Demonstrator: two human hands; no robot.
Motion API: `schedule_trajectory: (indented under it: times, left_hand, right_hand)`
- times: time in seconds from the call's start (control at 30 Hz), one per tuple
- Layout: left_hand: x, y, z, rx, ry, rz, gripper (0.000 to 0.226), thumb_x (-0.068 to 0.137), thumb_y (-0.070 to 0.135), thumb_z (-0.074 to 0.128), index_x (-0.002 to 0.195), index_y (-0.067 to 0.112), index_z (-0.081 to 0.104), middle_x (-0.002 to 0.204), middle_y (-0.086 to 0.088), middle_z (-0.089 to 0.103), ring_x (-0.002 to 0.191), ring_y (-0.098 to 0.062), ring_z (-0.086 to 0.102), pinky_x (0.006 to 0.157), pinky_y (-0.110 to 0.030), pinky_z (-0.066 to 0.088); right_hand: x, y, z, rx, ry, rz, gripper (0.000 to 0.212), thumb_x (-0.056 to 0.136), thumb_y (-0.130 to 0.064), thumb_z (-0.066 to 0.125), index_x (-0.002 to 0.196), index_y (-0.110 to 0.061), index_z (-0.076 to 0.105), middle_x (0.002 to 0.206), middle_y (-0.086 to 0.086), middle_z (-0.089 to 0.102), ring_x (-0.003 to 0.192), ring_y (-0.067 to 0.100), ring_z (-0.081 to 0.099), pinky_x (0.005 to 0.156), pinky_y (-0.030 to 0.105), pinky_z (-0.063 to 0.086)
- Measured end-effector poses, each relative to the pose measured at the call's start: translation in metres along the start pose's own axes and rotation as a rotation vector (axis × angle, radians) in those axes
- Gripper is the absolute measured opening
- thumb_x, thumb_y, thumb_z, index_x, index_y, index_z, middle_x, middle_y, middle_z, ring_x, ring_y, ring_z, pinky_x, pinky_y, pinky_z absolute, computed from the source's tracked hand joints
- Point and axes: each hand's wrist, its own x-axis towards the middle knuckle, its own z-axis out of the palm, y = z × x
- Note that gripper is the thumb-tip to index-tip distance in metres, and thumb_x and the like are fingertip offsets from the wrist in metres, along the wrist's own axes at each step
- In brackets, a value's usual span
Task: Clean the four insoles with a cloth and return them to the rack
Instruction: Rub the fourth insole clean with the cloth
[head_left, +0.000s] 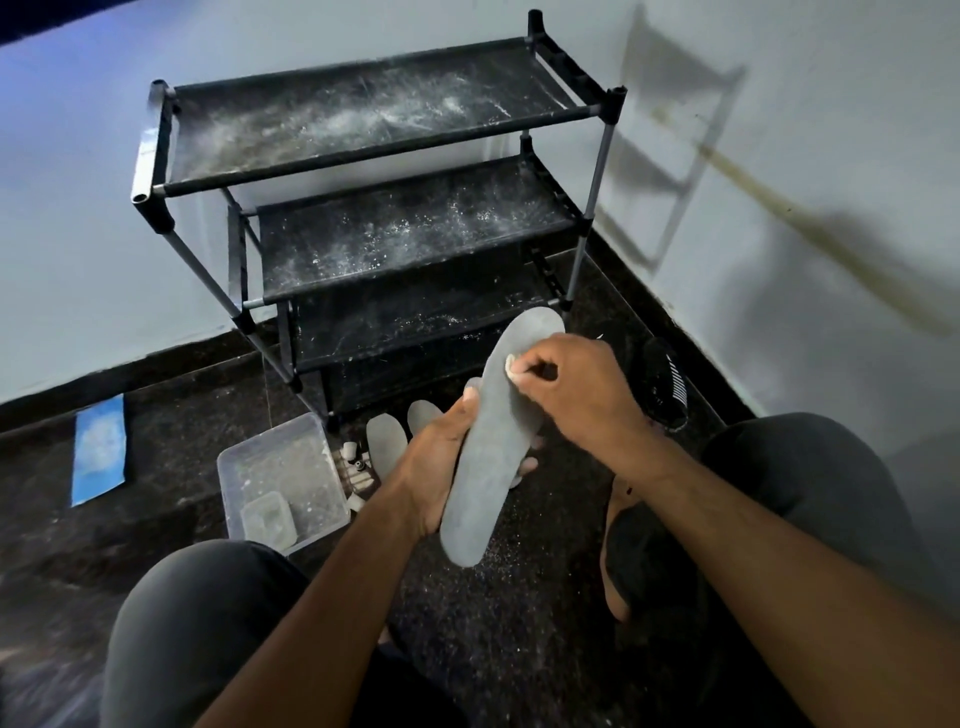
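Fingers grip insole.

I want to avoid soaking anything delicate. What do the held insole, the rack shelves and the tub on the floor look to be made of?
Insole: likely matte grey foam or felt; thin, no shine, held by the left hand.
Rack shelves: probably black fabric stretched between tubes; dull, streaked with white dust.
Tub: clear plastic; the floor shows through its hazy walls.
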Motion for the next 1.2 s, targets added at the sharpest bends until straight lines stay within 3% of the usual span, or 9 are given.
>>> schedule_trajectory:
  times: [0.2, 0.27, 0.4, 0.5, 0.63, 0.77, 0.97, 1.1, 1.2]
  left_hand:
    - [0.003, 0.0, -0.004, 0.008, 0.055, 0.015, 0.062, 0.107, 0.051, 0.034, 0.135, 0.002, 0.059, 0.091, -0.014, 0.075, 0.072, -0.026, 0.073, 0.057, -0.038, 0.059]
    - [0.002, 0.001, -0.005, 0.002, 0.038, 0.017, 0.061, 0.107, 0.052, 0.033, 0.134, 0.004, 0.06, 0.095, -0.015, 0.075, 0.075, -0.027, 0.072, 0.058, -0.038, 0.06]
    - [0.005, 0.0, -0.005, -0.032, 0.006, 0.026, 0.06, 0.105, 0.053, 0.034, 0.134, 0.008, 0.06, 0.102, -0.02, 0.07, 0.079, -0.029, 0.068, 0.057, -0.039, 0.06]
    - [0.007, 0.0, -0.004, -0.026, 0.029, 0.024, 0.057, 0.107, 0.051, 0.036, 0.122, 0.007, 0.069, 0.093, -0.015, 0.074, 0.074, -0.027, 0.072, 0.057, -0.038, 0.06]
    - [0.007, -0.001, -0.007, -0.036, 0.058, 0.036, 0.056, 0.108, 0.05, 0.033, 0.12, 0.01, 0.07, 0.104, -0.014, 0.076, 0.085, -0.026, 0.075, 0.067, -0.038, 0.061]
    - [0.01, 0.001, -0.011, -0.041, 0.029, 0.038, 0.059, 0.104, 0.054, 0.036, 0.128, 0.01, 0.067, 0.103, -0.017, 0.072, 0.077, -0.029, 0.072, 0.059, -0.043, 0.061]
    - [0.011, -0.002, -0.011, -0.037, 0.039, 0.051, 0.059, 0.107, 0.053, 0.031, 0.121, 0.012, 0.071, 0.102, -0.016, 0.073, 0.08, -0.028, 0.072, 0.061, -0.043, 0.061]
    - [0.011, -0.001, -0.011, -0.061, 0.009, 0.064, 0.06, 0.106, 0.054, 0.032, 0.127, 0.012, 0.07, 0.121, -0.025, 0.066, 0.093, -0.035, 0.067, 0.063, -0.042, 0.061]
    - [0.01, -0.004, -0.006, -0.036, 0.003, 0.041, 0.059, 0.106, 0.053, 0.032, 0.124, 0.012, 0.072, 0.111, -0.023, 0.068, 0.087, -0.033, 0.067, 0.059, -0.041, 0.06]
  right_hand:
    - [-0.019, -0.013, 0.01, -0.02, -0.6, -0.065, 0.005, 0.081, -0.02, 0.074, 0.084, -0.021, 0.077, 0.08, -0.009, 0.072, 0.068, 0.002, 0.064, 0.067, 0.022, 0.053]
    - [-0.013, -0.008, 0.004, -0.045, -0.567, -0.043, 0.005, 0.082, -0.025, 0.073, 0.08, -0.02, 0.076, 0.074, -0.009, 0.072, 0.064, 0.002, 0.065, 0.066, 0.025, 0.056]
    - [-0.006, -0.007, 0.004, 0.034, -0.216, -0.026, 0.006, 0.085, -0.025, 0.073, 0.082, -0.02, 0.076, 0.079, -0.012, 0.069, 0.069, 0.0, 0.064, 0.07, 0.024, 0.055]
    - [-0.019, -0.019, 0.015, 0.102, -0.439, -0.096, 0.008, 0.08, -0.015, 0.074, 0.087, -0.018, 0.078, 0.081, -0.014, 0.068, 0.072, -0.002, 0.062, 0.068, 0.011, 0.046]
    - [-0.018, -0.014, 0.005, -0.012, -0.719, -0.124, 0.005, 0.079, -0.023, 0.076, 0.08, -0.018, 0.077, 0.074, -0.011, 0.072, 0.064, -0.001, 0.065, 0.062, 0.019, 0.051]
    - [-0.014, -0.018, -0.001, 0.159, -0.486, -0.109, 0.002, 0.078, -0.018, 0.077, 0.08, -0.019, 0.077, 0.079, -0.011, 0.073, 0.073, 0.0, 0.066, 0.071, 0.017, 0.053]
    - [-0.013, -0.01, 0.008, -0.115, -0.552, -0.153, 0.006, 0.081, -0.027, 0.073, 0.078, -0.023, 0.074, 0.075, -0.013, 0.065, 0.069, 0.003, 0.061, 0.07, 0.03, 0.054]
    - [-0.004, -0.008, -0.007, 0.128, -0.271, -0.038, 0.007, 0.084, -0.025, 0.076, 0.081, -0.019, 0.077, 0.078, -0.013, 0.071, 0.07, 0.0, 0.066, 0.068, 0.016, 0.053]
    - [-0.006, -0.009, 0.002, 0.04, -0.175, -0.03, 0.006, 0.084, -0.023, 0.075, 0.087, -0.018, 0.078, 0.087, -0.009, 0.071, 0.075, 0.001, 0.064, 0.075, 0.024, 0.055]
